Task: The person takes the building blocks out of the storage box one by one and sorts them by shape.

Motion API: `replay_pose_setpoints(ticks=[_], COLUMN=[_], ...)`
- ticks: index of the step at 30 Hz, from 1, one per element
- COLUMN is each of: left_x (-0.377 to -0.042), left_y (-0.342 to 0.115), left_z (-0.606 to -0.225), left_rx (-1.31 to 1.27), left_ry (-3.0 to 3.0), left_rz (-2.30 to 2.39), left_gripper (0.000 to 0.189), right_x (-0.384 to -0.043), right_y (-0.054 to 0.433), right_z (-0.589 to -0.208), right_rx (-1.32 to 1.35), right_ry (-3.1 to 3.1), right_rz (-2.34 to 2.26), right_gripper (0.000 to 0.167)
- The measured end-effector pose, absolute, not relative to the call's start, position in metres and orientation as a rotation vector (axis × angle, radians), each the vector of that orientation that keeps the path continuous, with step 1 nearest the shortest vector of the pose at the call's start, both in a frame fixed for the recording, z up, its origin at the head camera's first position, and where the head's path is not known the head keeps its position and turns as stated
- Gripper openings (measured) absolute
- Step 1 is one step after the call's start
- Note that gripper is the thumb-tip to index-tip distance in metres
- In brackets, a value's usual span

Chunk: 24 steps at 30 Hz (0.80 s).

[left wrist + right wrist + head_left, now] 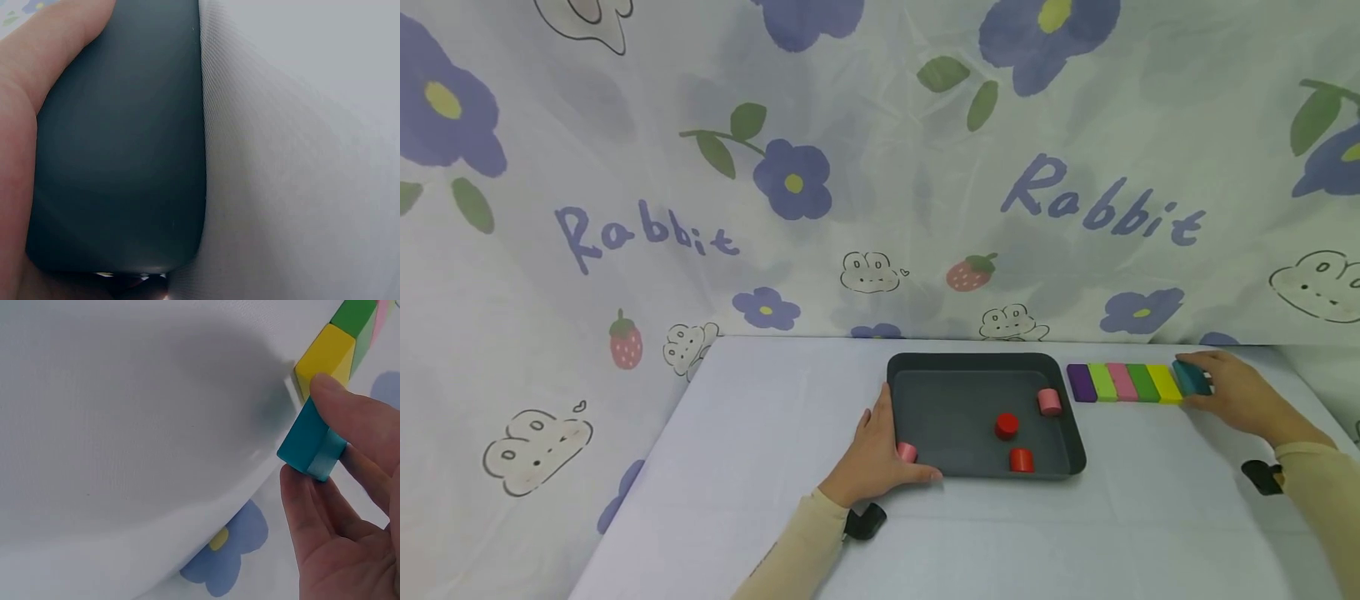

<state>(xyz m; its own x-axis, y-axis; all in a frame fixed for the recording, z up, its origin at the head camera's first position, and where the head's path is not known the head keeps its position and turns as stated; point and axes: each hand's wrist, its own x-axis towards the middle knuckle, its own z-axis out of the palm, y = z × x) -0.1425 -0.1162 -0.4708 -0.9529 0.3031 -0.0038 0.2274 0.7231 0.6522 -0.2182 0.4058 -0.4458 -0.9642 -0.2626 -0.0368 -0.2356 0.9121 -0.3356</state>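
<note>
A dark grey tray lies on the table, and my left hand rests against its near left corner. The fingers stretch along the left side and the thumb along the front edge. In the left wrist view the tray's outer wall fills the middle beside that hand. My right hand pinches a teal block between thumb and fingers, at the right end of a row of coloured blocks. Closest to it is a yellow block; a green block follows.
Inside the tray are a red cylinder, another red cylinder, a pink cylinder and one more pink cylinder near the left hand. The row ends at a purple block beside the tray. A patterned cloth hangs behind.
</note>
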Motion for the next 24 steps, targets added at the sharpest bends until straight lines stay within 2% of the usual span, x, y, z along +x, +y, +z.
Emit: replay_pose_setpoints(ticks=[24], left_x=[-0.142], left_y=[-0.117], left_z=[-0.472], left_rx=[0.437], left_ry=[2.813], left_rz=[1.044], left_gripper=[0.147], right_x=[-0.23], right_y=[0.407], right_z=[-0.447], right_rx=[-0.399], right_ry=[2.891], right_rz=[-0.525], right_gripper=[0.071])
